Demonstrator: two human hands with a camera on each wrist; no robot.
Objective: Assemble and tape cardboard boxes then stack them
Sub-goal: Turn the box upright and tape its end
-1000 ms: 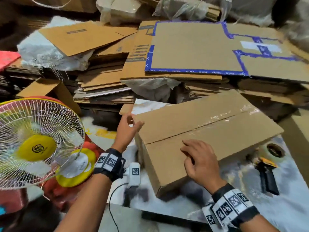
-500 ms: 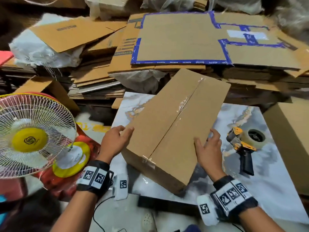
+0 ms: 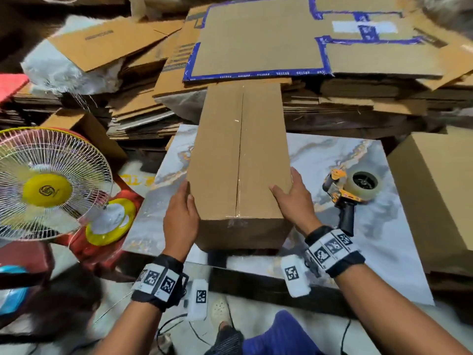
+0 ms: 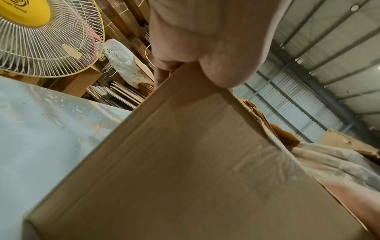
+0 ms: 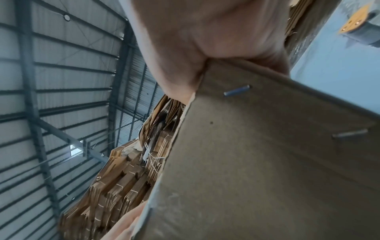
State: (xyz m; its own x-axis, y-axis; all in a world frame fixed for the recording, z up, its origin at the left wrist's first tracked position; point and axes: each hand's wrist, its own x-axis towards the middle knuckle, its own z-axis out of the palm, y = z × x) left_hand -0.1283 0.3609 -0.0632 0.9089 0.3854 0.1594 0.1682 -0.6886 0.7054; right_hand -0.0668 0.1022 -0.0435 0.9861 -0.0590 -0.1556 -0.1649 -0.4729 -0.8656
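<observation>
A closed brown cardboard box (image 3: 240, 155) with clear tape along its top seam lies lengthwise away from me on the marble-patterned table (image 3: 358, 252). My left hand (image 3: 180, 213) grips its near left edge, thumb on top and fingers down the side. My right hand (image 3: 294, 198) grips the near right edge the same way. In the left wrist view the left hand (image 4: 205, 40) straddles the edge of the box (image 4: 185, 162). The right wrist view shows the right hand (image 5: 205, 32) over the corner of the box (image 5: 267, 162), whose wall carries metal staples.
A yellow tape dispenser (image 3: 353, 190) with a clear roll lies on the table right of the box. A second assembled box (image 3: 440, 196) stands at the far right. A white-and-yellow fan (image 3: 48, 185) stands at the left. Piles of flat cardboard (image 3: 256, 39) fill the back.
The box has turned from lying across the table, through a diagonal, to pointing straight away from me. Both hands have shifted to its near edges.
</observation>
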